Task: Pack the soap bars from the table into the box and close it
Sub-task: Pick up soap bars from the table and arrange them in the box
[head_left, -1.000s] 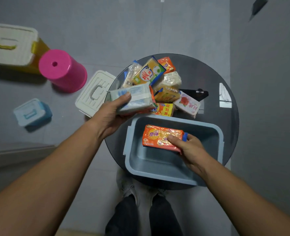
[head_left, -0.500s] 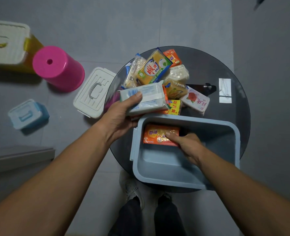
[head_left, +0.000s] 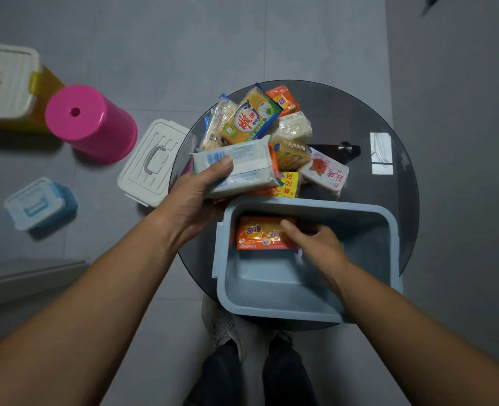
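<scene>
Soap in an orange wrapper (head_left: 264,236) now lies at the far left corner of the blue box (head_left: 387,230), lower than a second ago, when it was held above the rim. The right hand (head_left: 315,244) is inside the box, fingers resting on the bar; whether that grip is clenched or released cannot be told. The left hand (head_left: 194,197) keeps its grip around the white soap pack (head_left: 242,168), just beyond the box's far edge, over the pile of soap bars (head_left: 274,133) on the round glass surface (head_left: 374,118).

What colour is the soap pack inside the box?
Orange with yellow, the soap pack under the right hand; head view.
</scene>
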`<move>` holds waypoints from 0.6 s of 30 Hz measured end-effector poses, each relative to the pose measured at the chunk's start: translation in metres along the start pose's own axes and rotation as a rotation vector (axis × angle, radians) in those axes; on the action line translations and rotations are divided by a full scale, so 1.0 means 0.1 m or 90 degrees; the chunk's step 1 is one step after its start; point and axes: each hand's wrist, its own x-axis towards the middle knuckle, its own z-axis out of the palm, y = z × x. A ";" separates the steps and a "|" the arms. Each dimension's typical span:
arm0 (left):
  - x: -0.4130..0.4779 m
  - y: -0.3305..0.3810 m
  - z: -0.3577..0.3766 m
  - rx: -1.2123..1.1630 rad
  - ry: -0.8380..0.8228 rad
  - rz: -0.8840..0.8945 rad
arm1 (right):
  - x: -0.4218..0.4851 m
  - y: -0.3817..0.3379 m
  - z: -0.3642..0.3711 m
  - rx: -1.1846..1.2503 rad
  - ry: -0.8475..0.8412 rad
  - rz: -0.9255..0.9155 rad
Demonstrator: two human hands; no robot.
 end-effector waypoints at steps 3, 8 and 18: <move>-0.08 0.06 -0.02 0.035 0.003 0.028 | -0.28 -0.09 -0.21 0.025 0.020 -0.046; -0.33 0.18 0.20 0.089 0.020 0.088 | -0.74 -0.18 -0.69 0.090 0.051 -0.125; -0.50 -0.80 0.78 0.090 0.006 -0.115 | -0.86 -0.03 -1.14 0.085 0.226 -0.223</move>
